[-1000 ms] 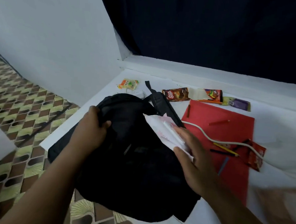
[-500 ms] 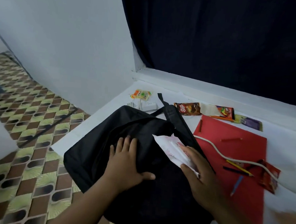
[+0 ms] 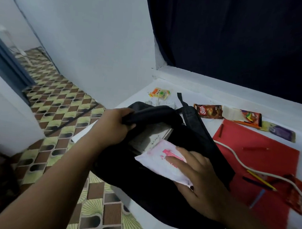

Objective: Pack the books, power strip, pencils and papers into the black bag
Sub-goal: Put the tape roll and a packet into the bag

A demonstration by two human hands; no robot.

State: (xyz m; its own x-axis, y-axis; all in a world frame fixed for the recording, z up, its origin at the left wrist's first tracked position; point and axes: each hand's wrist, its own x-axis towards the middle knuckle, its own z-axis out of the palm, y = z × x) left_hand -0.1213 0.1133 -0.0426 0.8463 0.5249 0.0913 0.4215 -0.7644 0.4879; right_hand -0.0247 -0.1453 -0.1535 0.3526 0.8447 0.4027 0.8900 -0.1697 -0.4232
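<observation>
Black bag [image 3: 156,194]: lies on white ledge [image 3: 218,93], near end overhanging patterned tile floor [image 3: 59,105]. Mouth pulled open at top; strap [image 3: 195,120] runs toward rear.
Left hand [image 3: 114,128]: fingers curled round upper lip of bag opening, gripping fabric, holding it up.
Right hand [image 3: 201,181]: holds white paper w/ pink print [image 3: 163,161] at bag mouth; fingers lie flat on top of sheet, thumb underneath, so sheet is pinched. Paper's far corner is at the opening, rest over bag front.
Book [image 3: 154,137]: pale block, page edges showing, inside bag just beyond paper.
Red sheet [image 3: 260,156]: flat on ledge, rt of bag, partly under it.
Power strip cord [image 3: 239,160]: whitish, curves across red sheet toward rt edge; strip body not made out.
Pencils: yellow pencil [image 3: 261,179] and dark pencil [image 3: 254,181] near cord; red pencil [image 3: 256,148] further back, all on red sheet.
Misc: snack wrappers [image 3: 208,110] along rear of ledge; yellow packet [image 3: 159,93] behind bag. Dark curtain [image 3: 239,40] above ledge.
</observation>
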